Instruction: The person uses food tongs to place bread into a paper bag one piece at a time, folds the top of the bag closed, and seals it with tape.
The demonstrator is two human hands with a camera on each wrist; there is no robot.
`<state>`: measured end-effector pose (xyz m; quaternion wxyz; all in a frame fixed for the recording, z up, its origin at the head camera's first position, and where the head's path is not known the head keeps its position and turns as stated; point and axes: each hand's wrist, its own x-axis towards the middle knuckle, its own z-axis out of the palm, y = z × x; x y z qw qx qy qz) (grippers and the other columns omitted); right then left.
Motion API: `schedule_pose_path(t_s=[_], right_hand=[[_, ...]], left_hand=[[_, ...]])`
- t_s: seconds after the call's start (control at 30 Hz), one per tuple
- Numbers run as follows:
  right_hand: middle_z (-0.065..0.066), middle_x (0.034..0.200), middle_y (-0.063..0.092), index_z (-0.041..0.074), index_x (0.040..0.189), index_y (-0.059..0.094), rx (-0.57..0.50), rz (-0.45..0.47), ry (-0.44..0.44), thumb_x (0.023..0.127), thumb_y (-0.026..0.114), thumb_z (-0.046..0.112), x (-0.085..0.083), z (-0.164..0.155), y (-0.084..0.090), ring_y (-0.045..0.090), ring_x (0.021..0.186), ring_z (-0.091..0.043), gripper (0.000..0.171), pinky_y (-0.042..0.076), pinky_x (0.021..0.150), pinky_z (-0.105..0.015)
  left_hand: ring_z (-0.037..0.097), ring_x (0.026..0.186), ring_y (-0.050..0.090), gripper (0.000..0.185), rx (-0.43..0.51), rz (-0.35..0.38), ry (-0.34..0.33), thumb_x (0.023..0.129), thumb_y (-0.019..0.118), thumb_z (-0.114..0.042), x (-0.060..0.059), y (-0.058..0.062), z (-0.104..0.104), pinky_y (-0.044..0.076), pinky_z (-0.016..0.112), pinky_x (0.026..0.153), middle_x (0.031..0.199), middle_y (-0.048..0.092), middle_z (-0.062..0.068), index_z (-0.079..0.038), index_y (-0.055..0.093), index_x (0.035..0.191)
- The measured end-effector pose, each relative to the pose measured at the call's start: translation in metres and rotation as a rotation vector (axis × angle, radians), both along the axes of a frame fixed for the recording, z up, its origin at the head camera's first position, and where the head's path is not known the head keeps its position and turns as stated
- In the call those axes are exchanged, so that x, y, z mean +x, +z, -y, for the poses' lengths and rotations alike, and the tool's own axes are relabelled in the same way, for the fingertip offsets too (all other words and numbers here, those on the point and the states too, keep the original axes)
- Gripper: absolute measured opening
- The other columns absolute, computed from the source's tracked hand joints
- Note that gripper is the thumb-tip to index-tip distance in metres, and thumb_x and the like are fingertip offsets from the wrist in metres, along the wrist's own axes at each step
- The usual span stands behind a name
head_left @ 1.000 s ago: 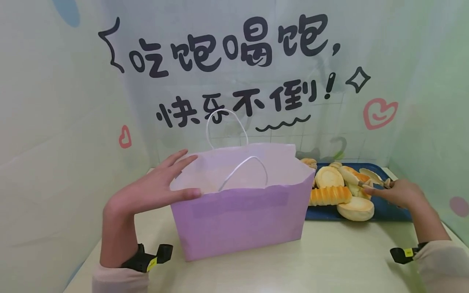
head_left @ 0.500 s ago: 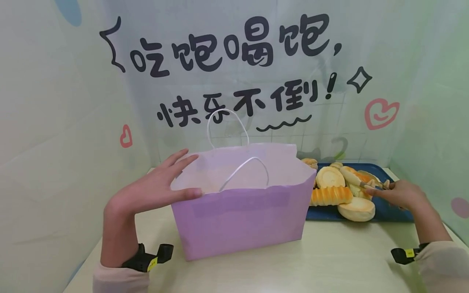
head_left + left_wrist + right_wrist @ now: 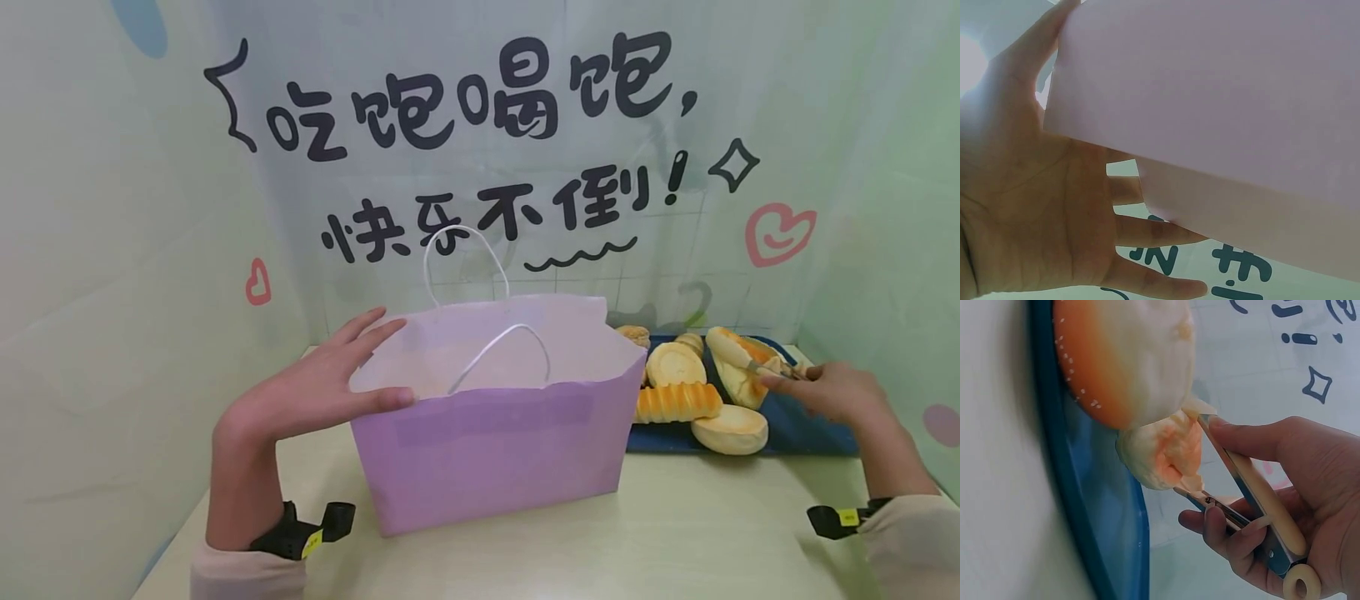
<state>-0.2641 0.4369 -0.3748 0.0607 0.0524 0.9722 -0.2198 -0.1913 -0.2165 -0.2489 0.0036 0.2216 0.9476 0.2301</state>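
Note:
A lilac paper bag (image 3: pixel 495 458) stands upright with its mouth wide and two white handles. My left hand (image 3: pixel 322 383) rests against its left side, fingers straight and spread, the thumb along the front rim. In the left wrist view the palm (image 3: pixel 1035 206) lies beside the bag's edge. My right hand (image 3: pixel 843 392) grips a pair of tongs (image 3: pixel 1260 494) with metal arms and beige tips. Between the tips sits an orange-and-cream bread roll (image 3: pixel 1166 453), over the blue tray (image 3: pixel 802 433) at the bag's right. The far tip partly hides the roll in the head view.
Several other breads share the tray: a ridged golden roll (image 3: pixel 678 402), a round flat bun (image 3: pixel 729 429) and a pale round one (image 3: pixel 675 367). The bag hides the tray's left end. A wall printed with black lettering (image 3: pixel 525 92) stands behind.
The tong tips have come together on the bread roll. My right hand has then moved slightly right, carrying tongs and roll away from the pale round bread. The left hand stays put.

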Motion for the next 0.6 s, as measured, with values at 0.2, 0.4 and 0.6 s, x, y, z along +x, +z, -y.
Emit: schedule_pose_path(t_s=[0.2, 0.4, 0.6], right_hand=[[-0.015, 0.083, 0.068, -0.012, 0.108, 0.066, -0.002, -0.066, -0.046, 0.099, 0.053, 0.074, 0.003, 0.007, 0.01, 0.062, 0.076, -0.031, 0.088, 0.051, 0.06, -0.039], [-0.012, 0.079, 0.065, -0.007, 0.107, 0.068, -0.019, -0.161, -0.055, 0.099, 0.054, 0.072, 0.007, 0.022, 0.026, 0.061, 0.076, -0.031, 0.081, 0.047, 0.058, -0.036], [-0.026, 0.095, 0.072, -0.014, 0.142, 0.053, -0.046, -0.251, -0.054, 0.101, 0.056, 0.068, 0.014, 0.034, 0.044, 0.066, 0.087, -0.041, 0.092, 0.053, 0.062, -0.041]], left_hand=[[0.044, 0.157, 0.023, 0.093, 0.002, 0.001, 0.006, 0.093, 0.066, -0.07, 0.0, 0.0, 0.0, 0.032, 0.075, 0.113, 0.177, 0.01, 0.006, -0.028, 0.03, 0.168], [0.045, 0.157, 0.024, 0.093, 0.001, -0.003, 0.004, 0.094, 0.066, -0.069, 0.0, 0.0, 0.0, 0.032, 0.074, 0.114, 0.177, 0.01, 0.006, -0.027, 0.03, 0.168], [0.045, 0.157, 0.024, 0.093, -0.003, -0.004, 0.001, 0.094, 0.066, -0.069, 0.0, 0.0, -0.001, 0.031, 0.076, 0.113, 0.177, 0.01, 0.006, -0.028, 0.029, 0.169]])
